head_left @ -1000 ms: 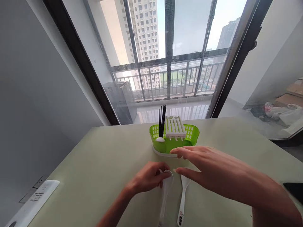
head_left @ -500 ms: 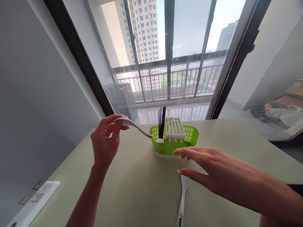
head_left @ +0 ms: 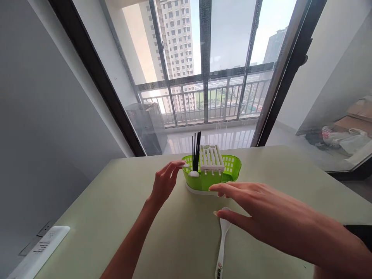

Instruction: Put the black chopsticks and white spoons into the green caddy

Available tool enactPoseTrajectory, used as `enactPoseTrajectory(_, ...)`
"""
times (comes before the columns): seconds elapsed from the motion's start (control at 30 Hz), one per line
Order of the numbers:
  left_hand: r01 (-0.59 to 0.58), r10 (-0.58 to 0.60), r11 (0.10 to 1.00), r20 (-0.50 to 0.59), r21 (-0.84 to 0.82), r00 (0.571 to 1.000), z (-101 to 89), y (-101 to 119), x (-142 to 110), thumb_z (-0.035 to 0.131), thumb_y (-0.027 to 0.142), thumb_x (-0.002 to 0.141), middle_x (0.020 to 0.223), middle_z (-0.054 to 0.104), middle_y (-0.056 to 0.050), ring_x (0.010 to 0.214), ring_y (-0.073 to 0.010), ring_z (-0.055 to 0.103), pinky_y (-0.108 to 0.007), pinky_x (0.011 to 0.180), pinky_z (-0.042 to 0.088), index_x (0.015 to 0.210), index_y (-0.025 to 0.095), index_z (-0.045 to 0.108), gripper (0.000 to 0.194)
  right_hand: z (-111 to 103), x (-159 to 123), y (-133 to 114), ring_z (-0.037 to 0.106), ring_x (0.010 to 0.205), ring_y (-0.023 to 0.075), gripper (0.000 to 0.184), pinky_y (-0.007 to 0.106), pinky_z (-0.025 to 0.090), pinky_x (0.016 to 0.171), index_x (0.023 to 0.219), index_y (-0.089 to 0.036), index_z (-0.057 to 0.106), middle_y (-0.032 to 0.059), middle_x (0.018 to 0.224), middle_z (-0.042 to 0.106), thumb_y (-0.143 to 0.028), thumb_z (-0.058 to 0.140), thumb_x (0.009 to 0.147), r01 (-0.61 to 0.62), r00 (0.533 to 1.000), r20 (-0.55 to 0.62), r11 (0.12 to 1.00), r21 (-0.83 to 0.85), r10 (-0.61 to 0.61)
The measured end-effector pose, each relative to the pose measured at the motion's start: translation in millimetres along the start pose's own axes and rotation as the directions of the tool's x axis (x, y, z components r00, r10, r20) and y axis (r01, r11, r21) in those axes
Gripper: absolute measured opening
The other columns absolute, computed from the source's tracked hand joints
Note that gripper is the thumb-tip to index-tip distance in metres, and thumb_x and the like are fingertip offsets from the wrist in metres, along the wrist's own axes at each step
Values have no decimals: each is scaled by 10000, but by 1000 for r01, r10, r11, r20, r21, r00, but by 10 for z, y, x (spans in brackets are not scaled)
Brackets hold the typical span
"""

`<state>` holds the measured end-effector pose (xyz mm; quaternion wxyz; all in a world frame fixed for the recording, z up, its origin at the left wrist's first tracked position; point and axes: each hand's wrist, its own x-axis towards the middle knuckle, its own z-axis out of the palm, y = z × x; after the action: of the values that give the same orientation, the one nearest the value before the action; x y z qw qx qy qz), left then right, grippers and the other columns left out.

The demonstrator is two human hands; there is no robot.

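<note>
My left hand pinches a white spoon at the left rim of a green utensil basket. Most of the spoon is hidden by my fingers and the basket wall. Inside that left end stand black chopsticks. Another white spoon shows its bowl over the front rim. A white slotted rack with hooks sits on the middle of the basket. My right hand is held open in front of the basket, fingers stretched. Beneath its thumb lies a white rice paddle, handle towards me.
The pale green table reaches back to a glass door with a dark frame. At the left edge lies a white power strip. Bags are on the floor behind the glass at right.
My left hand has moved right with the white spoon, from beside the basket to its left rim, and the spoon's handle has dropped out of sight. My right hand stays open, nearly still.
</note>
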<state>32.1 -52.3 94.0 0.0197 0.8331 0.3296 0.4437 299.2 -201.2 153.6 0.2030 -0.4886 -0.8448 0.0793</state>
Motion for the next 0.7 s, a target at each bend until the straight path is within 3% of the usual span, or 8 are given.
enactPoseTrajectory(0.2, -39, 34, 996, 66, 75, 997, 72, -53, -32, 542, 254, 1016, 1090, 775, -34, 1065, -186, 695, -365, 963, 508, 1100, 241, 685, 166, 30, -11, 40, 679, 1177, 280, 510, 443, 568, 1012, 1411, -294, 591, 53, 1328, 685, -552, 560, 973, 10, 1000, -29, 1000, 9, -10)
enactPoseTrajectory(0.43, 2, -7, 999, 135, 37, 991, -32, 38, -33, 511, 195, 998, 1205, 721, -58, 1188, -208, 626, -408, 1038, 476, 1190, 242, 628, 231, 19, -16, 28, 688, 1161, 280, 502, 440, 568, 1006, 1408, -291, 593, 58, 1320, 689, -532, 574, 968, 14, 999, -31, 1000, 14, -14)
enactPoseTrajectory(0.5, -7, 0, 997, 95, 73, 996, -52, 99, -103, 507, 149, 963, 1267, 676, -77, 1237, -230, 588, -440, 1062, 463, 1245, 246, 586, 308, 8, -21, 22, 689, 1159, 279, 506, 439, 571, 1001, 1407, -295, 595, 56, 1315, 692, -541, 574, 965, 11, 999, -38, 1000, 17, -11)
enactPoseTrajectory(0.63, 12, 21, 985, -183, 174, 983, 41, 301, -421, 588, 142, 855, 1182, 595, -118, 1130, -271, 594, -463, 967, 508, 1197, 227, 531, 356, -28, -28, 10, 680, 1175, 281, 514, 437, 567, 1009, 1408, -292, 594, 55, 1324, 687, -550, 570, 964, 10, 998, -58, 1000, 18, -8)
enactPoseTrajectory(0.67, 3, 27, 986, -180, 165, 983, 94, 373, -519, 603, 152, 842, 1108, 593, -106, 1064, -264, 608, -446, 922, 524, 1161, 228, 525, 337, -40, -28, 3, 681, 1175, 281, 515, 434, 569, 1006, 1410, -288, 593, 57, 1324, 687, -547, 571, 965, 9, 998, -59, 1000, 20, -7)
enactPoseTrajectory(0.7, -16, 30, 992, -108, 127, 994, 157, 453, -612, 601, 163, 841, 1034, 596, -86, 992, -249, 620, -419, 879, 535, 1132, 233, 521, 310, -53, -27, -4, 681, 1174, 280, 513, 432, 571, 1002, 1410, -285, 592, 58, 1325, 687, -541, 571, 967, 6, 998, -57, 1000, 24, -5)
